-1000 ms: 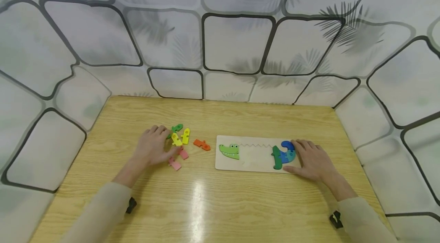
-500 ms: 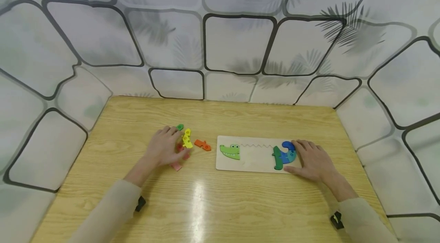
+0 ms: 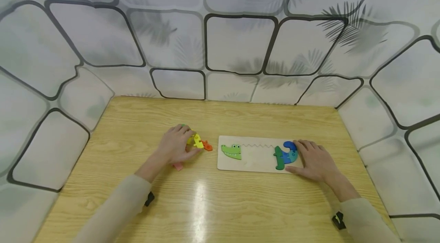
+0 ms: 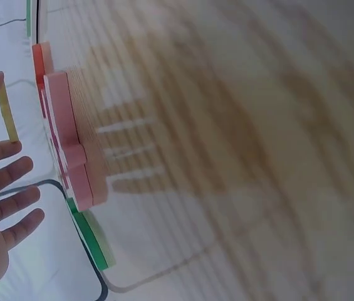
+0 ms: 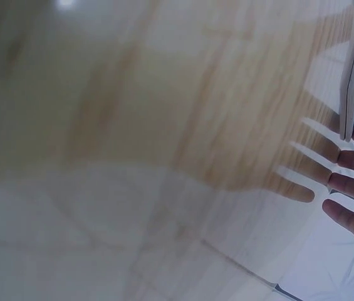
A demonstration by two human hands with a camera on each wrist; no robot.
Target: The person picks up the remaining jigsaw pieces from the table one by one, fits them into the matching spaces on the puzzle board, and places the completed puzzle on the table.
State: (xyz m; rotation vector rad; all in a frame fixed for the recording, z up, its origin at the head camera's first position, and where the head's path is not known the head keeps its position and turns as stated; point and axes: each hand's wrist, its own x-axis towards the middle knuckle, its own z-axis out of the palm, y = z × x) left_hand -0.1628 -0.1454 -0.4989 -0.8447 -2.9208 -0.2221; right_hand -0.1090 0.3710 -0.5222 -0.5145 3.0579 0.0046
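My left hand point(image 3: 177, 145) pinches a yellow puzzle piece point(image 4: 7, 114) between thumb and index finger, above the table; its other fingers are spread apart. Beneath and around that hand lie an orange puzzle piece point(image 3: 207, 145), a pink puzzle piece point(image 3: 178, 166) and a green puzzle piece point(image 4: 90, 237), partly hidden. To their right is a pale wooden puzzle board point(image 3: 256, 162) with a light green crocodile head point(image 3: 232, 151) at its left end. Dark green and blue pieces point(image 3: 286, 156) sit joined at its right end. My right hand point(image 3: 314, 161) rests against that end, fingers fairly straight.
The wood-grain table point(image 3: 220, 204) carries a bright reflection near its front. A pale wall point(image 3: 230, 44) with dark stone-like outlines and leaf prints rises behind and along both sides.
My left hand has moved right over the loose pieces and carries a yellow piece toward the orange one. The right hand and the board have stayed in place.
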